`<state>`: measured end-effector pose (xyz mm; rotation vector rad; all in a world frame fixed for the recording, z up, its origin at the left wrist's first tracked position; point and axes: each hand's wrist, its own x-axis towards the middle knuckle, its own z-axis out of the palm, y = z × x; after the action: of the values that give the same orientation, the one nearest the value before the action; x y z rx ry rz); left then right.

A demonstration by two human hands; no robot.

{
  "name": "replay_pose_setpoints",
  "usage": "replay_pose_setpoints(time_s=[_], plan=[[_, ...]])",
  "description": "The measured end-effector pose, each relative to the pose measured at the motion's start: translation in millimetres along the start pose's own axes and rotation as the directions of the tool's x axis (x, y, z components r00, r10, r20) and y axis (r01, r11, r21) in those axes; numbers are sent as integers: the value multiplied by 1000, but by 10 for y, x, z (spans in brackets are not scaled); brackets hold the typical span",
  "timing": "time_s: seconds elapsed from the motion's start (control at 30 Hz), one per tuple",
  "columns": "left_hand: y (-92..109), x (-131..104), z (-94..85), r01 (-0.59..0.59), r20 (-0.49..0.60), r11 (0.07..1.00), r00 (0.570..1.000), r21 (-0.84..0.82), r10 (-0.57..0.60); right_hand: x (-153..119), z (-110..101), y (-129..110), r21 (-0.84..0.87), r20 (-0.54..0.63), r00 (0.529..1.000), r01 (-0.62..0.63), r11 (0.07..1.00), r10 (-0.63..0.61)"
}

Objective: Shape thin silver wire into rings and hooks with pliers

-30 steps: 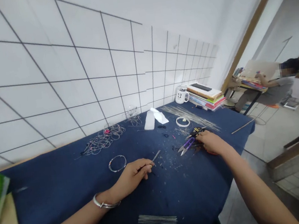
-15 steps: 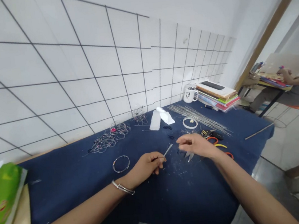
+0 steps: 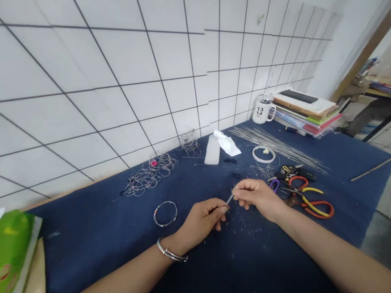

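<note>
Grips a slim grey rod (image 3: 230,199), straight and smooth-looking, in the closed fingers of the left hand (image 3: 205,219); pinches its far end with the right hand (image 3: 256,198). Holds it over dark blue cloth (image 3: 121,238), right of a round, beaded wire hoop (image 3: 155,218). Slants along its long axis, away and rightward.

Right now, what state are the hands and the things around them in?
Left hand, closed on short wires
Right hand, pinching their other end
Mug, upright
Books, stacked
Long wires, loosely spread
Looped wires, tangled
Wire ring, lying flat
Yellow-handled tool, handles apart
Bangle, worn
White coil, wound
</note>
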<state>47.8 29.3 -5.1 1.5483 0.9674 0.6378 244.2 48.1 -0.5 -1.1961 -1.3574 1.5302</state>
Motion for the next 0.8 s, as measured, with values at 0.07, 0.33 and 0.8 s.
replay_pose_setpoints(time_s=[0.07, 0.33, 0.8], plan=[[1, -17, -3, 9, -42, 1000, 999, 5, -9, -9, 13, 6, -5, -10, 1000, -4, 1000, 4], [-25, -12, -7, 0, -109, 1000, 994, -22, -2, -27, 36, 62, -49, -58, 998, 21, 999, -24], [-138, 213, -525, 6, -33, 952, 999, 307, 4, -20, -108, 47, -15, -144, 982, 122, 992, -123]])
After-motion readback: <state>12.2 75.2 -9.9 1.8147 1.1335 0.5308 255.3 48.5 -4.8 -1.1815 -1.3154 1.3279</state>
